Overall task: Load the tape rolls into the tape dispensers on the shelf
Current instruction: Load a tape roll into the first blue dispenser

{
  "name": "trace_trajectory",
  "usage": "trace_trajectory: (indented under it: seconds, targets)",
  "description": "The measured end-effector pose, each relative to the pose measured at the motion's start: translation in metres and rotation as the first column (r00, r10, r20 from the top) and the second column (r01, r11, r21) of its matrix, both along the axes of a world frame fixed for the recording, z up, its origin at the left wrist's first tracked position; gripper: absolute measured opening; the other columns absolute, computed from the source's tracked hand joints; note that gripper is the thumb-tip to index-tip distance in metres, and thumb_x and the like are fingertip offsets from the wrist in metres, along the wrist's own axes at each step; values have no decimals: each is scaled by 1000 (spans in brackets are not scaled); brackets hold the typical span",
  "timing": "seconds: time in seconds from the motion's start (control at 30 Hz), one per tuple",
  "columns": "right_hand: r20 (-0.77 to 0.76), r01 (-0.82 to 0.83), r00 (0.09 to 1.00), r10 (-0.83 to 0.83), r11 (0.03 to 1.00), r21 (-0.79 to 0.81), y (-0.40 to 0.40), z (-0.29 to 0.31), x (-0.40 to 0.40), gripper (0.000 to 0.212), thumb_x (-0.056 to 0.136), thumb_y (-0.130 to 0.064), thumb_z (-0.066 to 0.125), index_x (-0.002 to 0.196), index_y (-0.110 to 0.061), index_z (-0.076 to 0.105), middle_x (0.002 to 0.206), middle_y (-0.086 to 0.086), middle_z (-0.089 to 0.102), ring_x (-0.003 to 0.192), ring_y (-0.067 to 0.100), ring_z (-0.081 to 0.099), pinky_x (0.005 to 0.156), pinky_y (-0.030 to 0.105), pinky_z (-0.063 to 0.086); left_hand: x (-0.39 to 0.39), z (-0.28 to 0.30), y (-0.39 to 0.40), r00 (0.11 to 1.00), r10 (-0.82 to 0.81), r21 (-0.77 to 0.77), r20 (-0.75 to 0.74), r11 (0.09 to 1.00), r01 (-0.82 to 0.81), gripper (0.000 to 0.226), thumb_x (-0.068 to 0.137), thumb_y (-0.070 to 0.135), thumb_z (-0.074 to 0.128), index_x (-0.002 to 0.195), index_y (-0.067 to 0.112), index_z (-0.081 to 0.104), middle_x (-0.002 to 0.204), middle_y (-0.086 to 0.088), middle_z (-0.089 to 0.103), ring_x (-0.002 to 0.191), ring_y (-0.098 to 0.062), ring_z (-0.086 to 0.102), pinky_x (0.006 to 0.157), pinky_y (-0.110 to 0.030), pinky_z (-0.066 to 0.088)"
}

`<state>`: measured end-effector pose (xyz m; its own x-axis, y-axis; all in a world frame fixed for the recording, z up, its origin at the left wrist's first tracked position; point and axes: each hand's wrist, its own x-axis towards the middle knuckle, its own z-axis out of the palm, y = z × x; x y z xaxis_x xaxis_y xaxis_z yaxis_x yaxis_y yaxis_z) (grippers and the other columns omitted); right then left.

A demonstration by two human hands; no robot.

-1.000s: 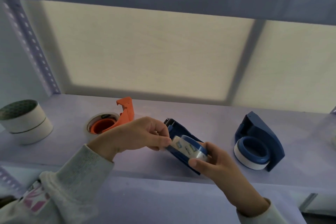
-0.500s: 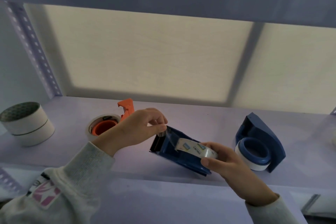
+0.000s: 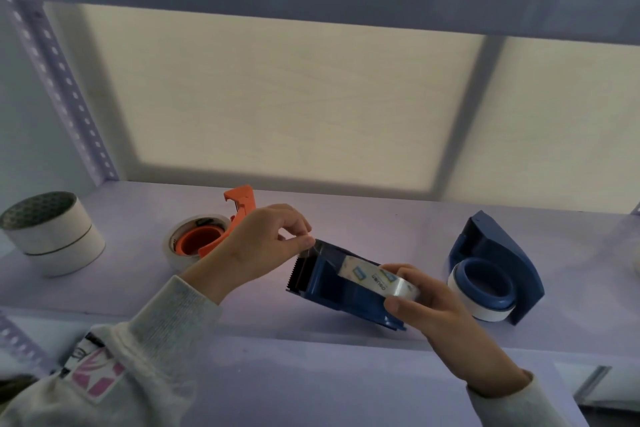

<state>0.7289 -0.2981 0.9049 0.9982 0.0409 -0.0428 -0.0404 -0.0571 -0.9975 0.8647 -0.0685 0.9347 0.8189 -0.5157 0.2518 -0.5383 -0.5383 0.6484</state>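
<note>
A dark blue tape dispenser (image 3: pixel 332 282) lies tilted at the shelf's front edge, its toothed blade pointing left. A clear tape roll (image 3: pixel 375 277) with a printed core sits in it. My right hand (image 3: pixel 427 302) grips the roll and the dispenser's rear end. My left hand (image 3: pixel 259 246) pinches the free end of the tape just above the blade, with a short clear strip stretched from the roll.
An orange dispenser (image 3: pixel 221 229) with a tape roll lies behind my left hand. A second blue dispenser (image 3: pixel 495 267) holding a white roll stands at the right. Two stacked white rolls (image 3: pixel 52 236) sit at the far left. A perforated shelf post (image 3: pixel 59 90) rises at the left.
The dispenser has turned so that its blade points left and lies flatter. My left hand has drawn the tape end out from the roll toward the blade.
</note>
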Motion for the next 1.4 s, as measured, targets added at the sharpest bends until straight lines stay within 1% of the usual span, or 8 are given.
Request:
trace_trajectory:
  seconds: [0.33,0.47,0.6,0.87,1.1,1.2,1.33,1.4]
  targets:
    - [-69,56,996,-51,995,79,0,-1,5,43,78,-43,71,108,-12,66,106,5,70,99,16,66,78,27,57,1,-10,-5,996,19,-11,-87,1000,-20,13,87,19,66,74,21,64,110,11,65,82,-6,68,74,-17,54]
    - [-53,49,998,-44,996,78,2,-3,6,60,68,-58,75,108,-13,68,107,6,68,96,17,66,75,26,55,5,-9,-10,998,43,-6,-36,999,-44,15,85,27,67,71,27,63,104,15,65,78,-1,67,71,-13,50]
    - [-46,56,998,-53,996,72,2,-5,7,80,51,-69,78,108,-14,68,112,9,67,102,24,64,78,30,56,7,-12,-14,998,32,54,46,998,-35,14,85,31,67,74,24,62,102,7,69,83,-7,65,79,-26,55]
    - [-87,81,994,-72,991,104,0,-3,8,58,69,-55,75,107,-11,67,104,8,71,95,20,69,74,29,57,8,-13,-20,1000,-10,130,28,991,6,22,86,28,65,67,27,56,106,8,70,86,-11,65,81,-33,55]
    - [-89,149,985,-145,988,42,2,1,10,45,69,-43,61,100,-12,67,93,8,74,89,23,71,81,41,60,14,-15,-11,985,-46,225,-165,971,83,20,85,30,67,67,26,59,112,9,68,89,-3,65,79,-18,50]
    - [3,157,988,-157,985,-70,5,1,10,36,70,-52,59,90,-23,66,88,-1,73,88,20,69,78,42,59,14,-16,-8,968,-32,191,-249,978,81,20,85,26,68,66,24,60,101,8,72,92,-5,67,84,-26,55]
    - [289,325,925,-247,909,-260,7,-7,9,39,85,-64,44,88,-27,58,81,-9,65,73,9,61,62,22,50,11,-17,-2,929,-20,140,-371,987,77,16,85,23,68,69,22,64,96,7,74,83,-9,69,79,-25,57]
    - [404,417,879,-254,821,-390,1,-17,10,41,89,-67,35,96,-31,55,88,-14,59,84,8,58,72,22,46,10,-20,1,902,-30,69,-430,995,66,13,84,21,69,72,17,67,97,5,74,81,-11,70,79,-26,58]
